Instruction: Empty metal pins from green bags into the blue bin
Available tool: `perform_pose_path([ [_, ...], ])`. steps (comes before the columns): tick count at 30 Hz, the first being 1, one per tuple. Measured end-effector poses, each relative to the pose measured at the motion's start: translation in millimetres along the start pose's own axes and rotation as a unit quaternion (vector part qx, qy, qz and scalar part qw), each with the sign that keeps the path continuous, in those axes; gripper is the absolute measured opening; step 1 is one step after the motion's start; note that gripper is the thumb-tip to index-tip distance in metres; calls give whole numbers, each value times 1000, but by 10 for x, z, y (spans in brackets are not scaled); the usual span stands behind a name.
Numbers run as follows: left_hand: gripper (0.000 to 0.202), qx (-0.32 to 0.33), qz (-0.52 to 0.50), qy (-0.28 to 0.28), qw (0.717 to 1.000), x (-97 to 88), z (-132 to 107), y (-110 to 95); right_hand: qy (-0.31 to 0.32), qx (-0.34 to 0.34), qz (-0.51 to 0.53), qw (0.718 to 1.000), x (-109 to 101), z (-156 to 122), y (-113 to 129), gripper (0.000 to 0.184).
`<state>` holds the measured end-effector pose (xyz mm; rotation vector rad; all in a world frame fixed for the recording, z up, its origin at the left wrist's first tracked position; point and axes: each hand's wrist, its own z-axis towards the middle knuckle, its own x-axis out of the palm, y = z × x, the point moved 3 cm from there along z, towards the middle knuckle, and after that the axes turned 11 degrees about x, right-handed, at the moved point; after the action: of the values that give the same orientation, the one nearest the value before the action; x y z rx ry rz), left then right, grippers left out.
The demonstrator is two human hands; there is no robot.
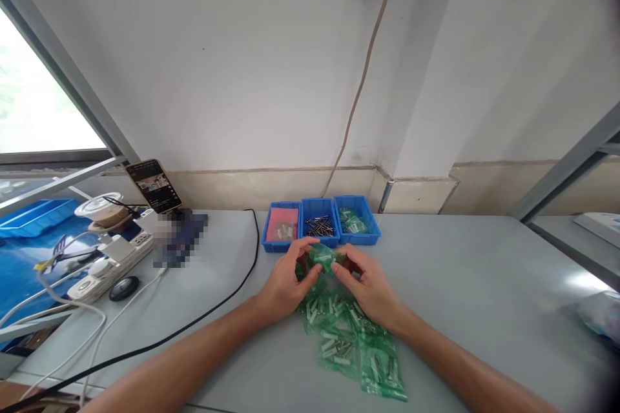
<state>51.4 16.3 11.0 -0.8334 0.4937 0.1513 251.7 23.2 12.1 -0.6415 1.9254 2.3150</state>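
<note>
Between my two hands is a small green plastic bag (321, 258), pinched at both sides. My left hand (285, 281) grips its left side with thumb and fingers. On the other side my right hand (365, 284) pinches it the same way. Beneath and in front of the hands lie several more green bags (339, 350), overlapping on the grey table, with small white and metal parts showing through. Behind the hands stand three blue bins: the left bin (265, 246) has a pink bag, the middle bin (317, 205) dark metal screws, the right bin (372, 232) a green bag of parts.
A black cable (213, 310) runs across the left of the grey table (460, 290). Further left are a power strip (104, 268), a mouse (124, 288) and a propped phone (154, 186). The wall rises behind the bins. Metal frame posts (571, 168) stand at the right.
</note>
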Motion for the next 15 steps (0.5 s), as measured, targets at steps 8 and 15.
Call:
perform_pose_path([
  [8, 28, 84, 26, -2, 996, -33, 46, -52, -23, 1, -1, 1000, -40, 35, -47, 23],
  [15, 26, 75, 45, -1, 996, -51, 69, -48, -52, 9, 15, 999, -34, 35, -74, 22],
])
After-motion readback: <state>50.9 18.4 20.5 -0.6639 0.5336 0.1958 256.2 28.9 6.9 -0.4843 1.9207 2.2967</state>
